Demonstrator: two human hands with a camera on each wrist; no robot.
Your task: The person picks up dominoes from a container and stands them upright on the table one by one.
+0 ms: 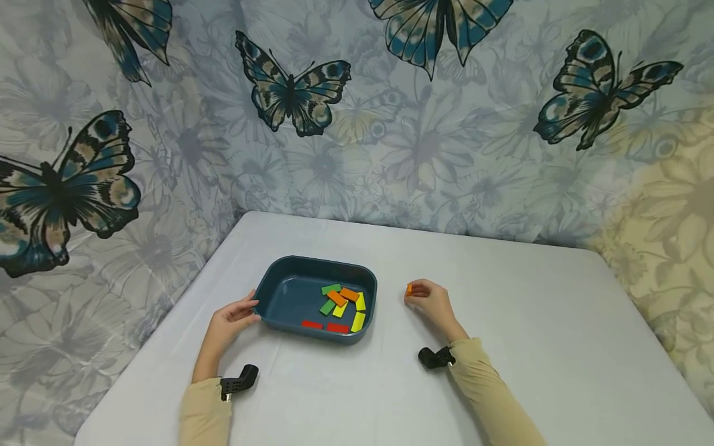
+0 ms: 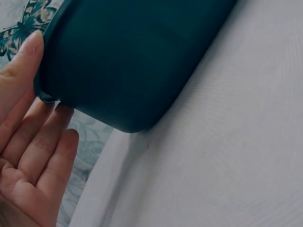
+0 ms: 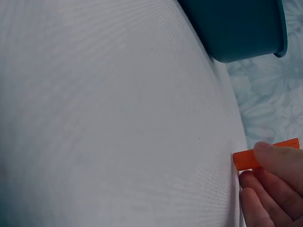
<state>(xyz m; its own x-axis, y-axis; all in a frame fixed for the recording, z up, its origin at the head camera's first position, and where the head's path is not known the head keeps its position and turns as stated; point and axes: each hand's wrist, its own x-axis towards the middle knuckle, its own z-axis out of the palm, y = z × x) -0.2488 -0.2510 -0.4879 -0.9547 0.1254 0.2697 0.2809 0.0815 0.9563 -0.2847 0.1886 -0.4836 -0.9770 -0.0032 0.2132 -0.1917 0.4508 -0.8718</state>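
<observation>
A dark blue-green tray stands on the white table. My left hand is at its left end; in the left wrist view the thumb and fingertips hold the tray's rim. Inside, toward the right, lie several small flat blocks: green, orange, yellow and red. To the right of the tray, my right hand pinches an orange block between thumb and fingers. One end of that block is at the tabletop, apart from the tray.
A white cloth covers the table, which meets a butterfly-patterned wall at the back and left. Black wrist cameras sit on both sleeves.
</observation>
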